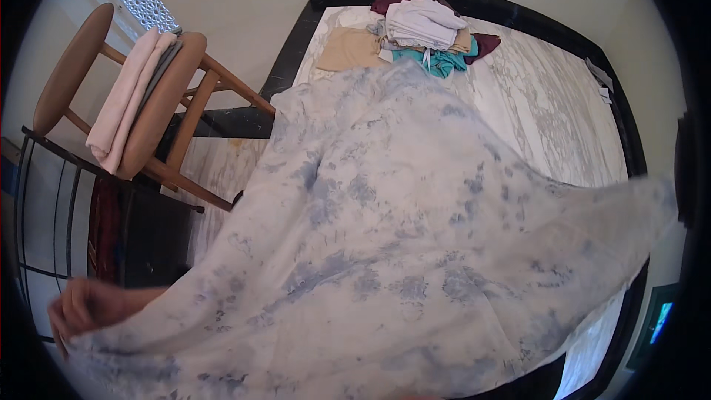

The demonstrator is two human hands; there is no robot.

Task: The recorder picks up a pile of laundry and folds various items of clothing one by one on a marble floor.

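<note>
A large white sheet [415, 244] with a faded blue-grey floral print is spread wide in front of me and fills most of the view. My left hand [85, 310], at the lower left, is closed on one corner of it, slightly blurred. On the right, another corner stretches up and outward toward the rim of the view. My right hand does not show; the fabric hides that side. Folds and soft creases run across the sheet's middle, and its far edge reaches close to a clothes pile.
Behind the sheet, folded clothes [422, 26] in white, beige, teal and maroon lie on the marble-patterned floor [548, 104]. At left stands a wooden chair [194, 115] with folded pink and grey towels [133, 96]. A black metal rack [55, 207] is beside it.
</note>
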